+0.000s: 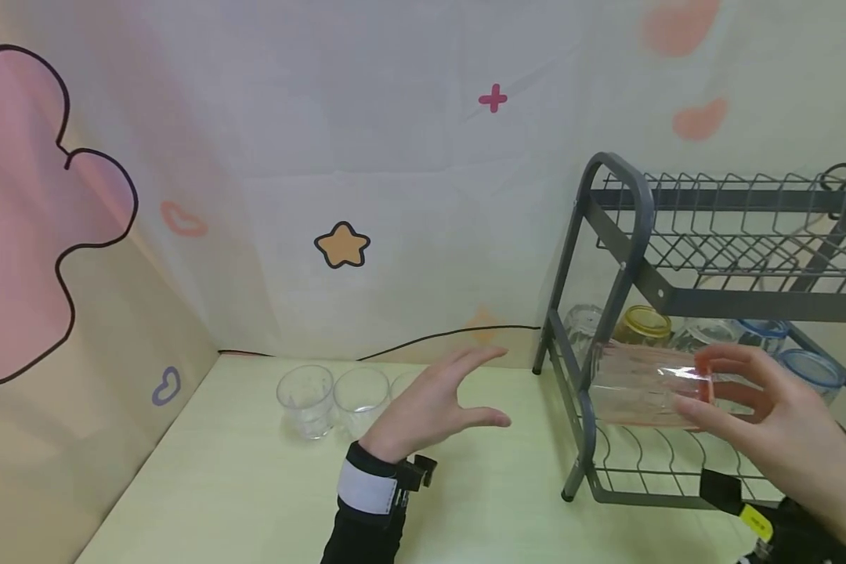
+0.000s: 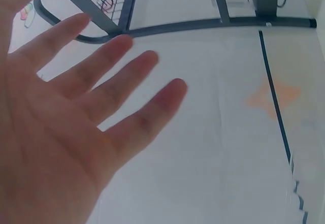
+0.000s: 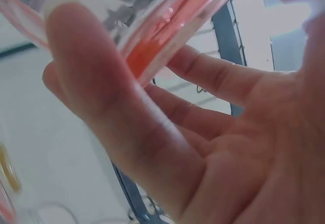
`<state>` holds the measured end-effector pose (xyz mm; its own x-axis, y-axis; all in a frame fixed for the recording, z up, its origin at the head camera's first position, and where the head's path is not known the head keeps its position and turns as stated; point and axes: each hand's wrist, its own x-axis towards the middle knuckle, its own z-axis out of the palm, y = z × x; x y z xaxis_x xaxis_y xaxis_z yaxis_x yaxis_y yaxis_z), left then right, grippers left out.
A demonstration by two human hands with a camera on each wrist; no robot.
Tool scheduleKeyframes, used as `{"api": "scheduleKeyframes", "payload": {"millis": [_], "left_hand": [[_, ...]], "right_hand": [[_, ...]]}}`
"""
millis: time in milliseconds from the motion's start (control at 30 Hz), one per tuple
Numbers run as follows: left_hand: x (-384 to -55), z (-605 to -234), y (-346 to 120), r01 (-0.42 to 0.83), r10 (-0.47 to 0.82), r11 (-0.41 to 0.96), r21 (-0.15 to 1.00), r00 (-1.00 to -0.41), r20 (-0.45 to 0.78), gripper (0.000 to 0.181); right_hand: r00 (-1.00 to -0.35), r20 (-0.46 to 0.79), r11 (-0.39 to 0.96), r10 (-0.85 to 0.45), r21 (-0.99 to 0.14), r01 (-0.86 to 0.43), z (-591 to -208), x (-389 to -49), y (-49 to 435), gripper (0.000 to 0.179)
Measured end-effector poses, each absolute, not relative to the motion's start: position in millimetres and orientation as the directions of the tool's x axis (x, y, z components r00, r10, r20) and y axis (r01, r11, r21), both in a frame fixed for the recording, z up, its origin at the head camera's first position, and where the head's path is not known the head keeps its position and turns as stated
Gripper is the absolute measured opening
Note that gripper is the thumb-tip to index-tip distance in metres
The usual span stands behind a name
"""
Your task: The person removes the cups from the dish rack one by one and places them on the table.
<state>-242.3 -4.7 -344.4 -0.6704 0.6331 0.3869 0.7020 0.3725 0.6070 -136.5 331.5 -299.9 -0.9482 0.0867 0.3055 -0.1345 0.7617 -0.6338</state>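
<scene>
My right hand (image 1: 768,399) grips a clear pinkish drinking glass (image 1: 641,385) by its base end. The glass lies sideways in the air in front of the rack's lower tier, its other end toward the left. In the right wrist view the thumb and fingers close around the glass's thick pink base (image 3: 167,28). My left hand (image 1: 433,399) hovers over the table with thumb and fingers spread, holding nothing; its palm (image 2: 56,122) shows in the left wrist view. Behind it stand clear glasses, one (image 1: 306,403) at the left, another (image 1: 361,395) beside it, and a third partly hidden by the hand.
A grey two-tier dish rack (image 1: 638,235) stands on the right of the pale table (image 1: 204,478). On its lower tier are several glasses, including a yellow one (image 1: 643,325) and a blue-rimmed one (image 1: 811,372). A printed cloth (image 1: 409,204) hangs behind.
</scene>
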Motion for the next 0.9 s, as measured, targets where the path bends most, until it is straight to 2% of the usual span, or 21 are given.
{"api": "scheduleKeyframes", "payload": {"millis": [200,367,533,900], "left_hand": [[-236.3,-337.9,2.9,0.745,0.649,0.287,0.602,-0.613,0.451,0.084],[-231.3,-331.5,7.8,0.769,0.659,0.246,0.590,-0.579,0.479,0.090],[-225.3,-327.4,10.4,0.790,0.668,0.207,0.577,-0.545,0.507,0.096],[-223.8,-334.8,20.1,0.795,0.679,0.240,0.557,-0.548,0.489,0.104]], "right_hand": [[-0.935,0.355,0.680,0.003,-0.686,-0.259,-303.1,-138.8,320.8,0.060],[-0.914,0.402,0.618,-0.059,-0.704,-0.350,-304.5,-142.4,315.3,0.060],[-0.920,0.384,0.593,-0.083,-0.723,-0.355,-306.7,-147.9,310.5,0.059],[-0.935,0.318,0.552,-0.157,-0.757,-0.350,-307.2,-164.7,295.0,0.052]]}}
